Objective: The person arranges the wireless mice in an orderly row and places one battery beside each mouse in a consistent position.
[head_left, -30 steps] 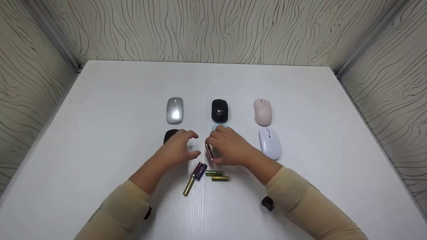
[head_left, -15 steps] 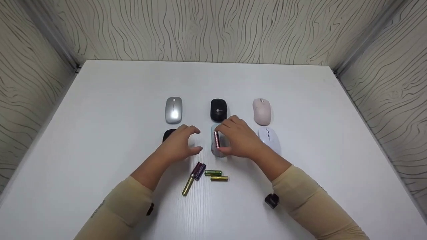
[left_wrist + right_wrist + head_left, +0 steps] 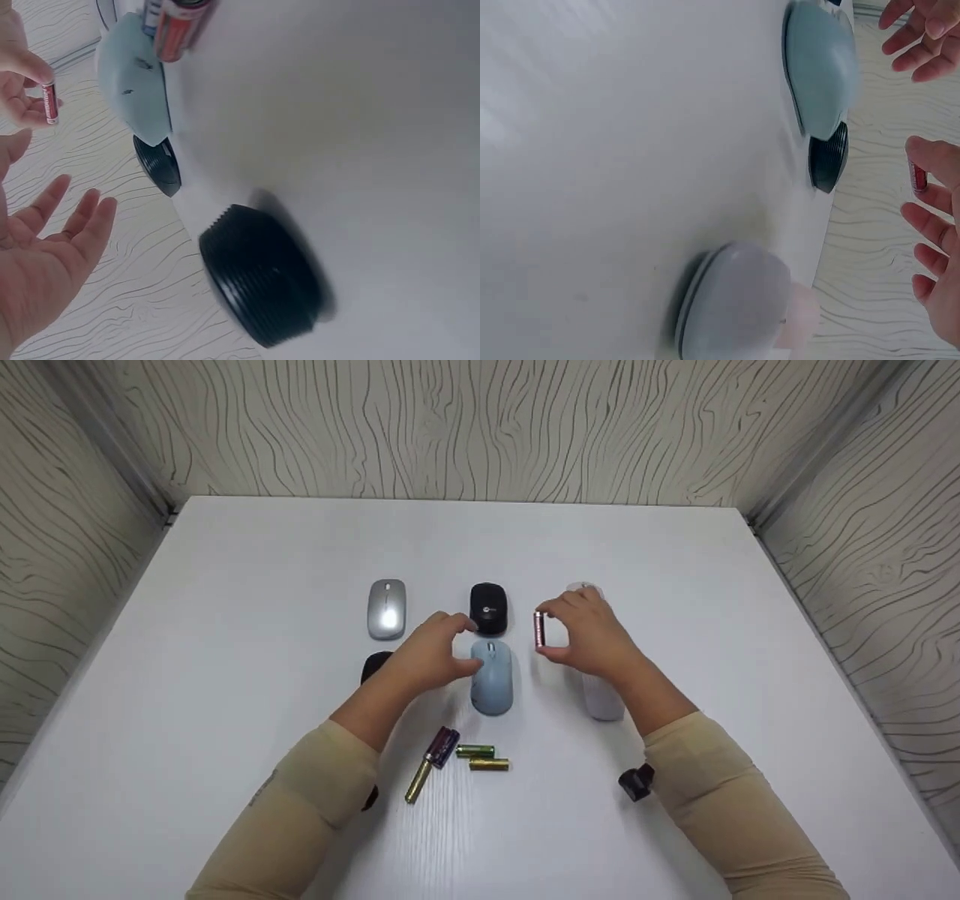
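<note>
Head view: my right hand (image 3: pixel 589 631) pinches a slim, shiny red cylindrical battery (image 3: pixel 539 630) between thumb and fingers (image 3: pixel 559 606), raised above the white counter (image 3: pixel 225 660), between the rounded black plastic mouse (image 3: pixel 489 604) and the pale pink mouse (image 3: pixel 581 585), which I partly cover. Over by the light blue plastic mouse (image 3: pixel 493 690), I have my left hand (image 3: pixel 433 652) raised, thumb and fingers wide apart. Nearer me lie a green cylindrical battery (image 3: pixel 475 751) and a yellow cylindrical battery (image 3: pixel 490 765), close together.
</note>
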### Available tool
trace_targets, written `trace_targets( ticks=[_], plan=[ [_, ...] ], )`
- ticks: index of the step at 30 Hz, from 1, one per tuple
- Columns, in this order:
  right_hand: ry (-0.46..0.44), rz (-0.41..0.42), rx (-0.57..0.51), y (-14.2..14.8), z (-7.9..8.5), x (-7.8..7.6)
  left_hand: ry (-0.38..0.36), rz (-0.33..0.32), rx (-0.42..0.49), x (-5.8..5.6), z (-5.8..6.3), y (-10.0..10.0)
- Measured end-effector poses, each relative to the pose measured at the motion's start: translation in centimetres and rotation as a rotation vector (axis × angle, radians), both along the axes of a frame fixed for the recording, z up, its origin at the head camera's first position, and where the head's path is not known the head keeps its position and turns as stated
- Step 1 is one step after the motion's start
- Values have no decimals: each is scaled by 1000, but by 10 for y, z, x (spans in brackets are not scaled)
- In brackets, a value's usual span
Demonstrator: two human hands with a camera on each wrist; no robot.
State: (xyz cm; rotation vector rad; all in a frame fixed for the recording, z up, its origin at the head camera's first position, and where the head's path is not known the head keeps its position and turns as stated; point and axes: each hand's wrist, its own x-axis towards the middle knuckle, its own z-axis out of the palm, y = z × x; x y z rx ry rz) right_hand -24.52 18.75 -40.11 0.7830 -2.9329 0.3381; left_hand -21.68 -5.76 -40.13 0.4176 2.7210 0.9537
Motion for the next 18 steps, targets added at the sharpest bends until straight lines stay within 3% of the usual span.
trace_targets(
  ticks=[9,18],
  plan=[
    [-86,-152,5,39,4,-28,-10,3,-2,-19,4,22],
    [-125,-216,47,69,3,-45,-5,0,-21,-26,3,41]
  ],
)
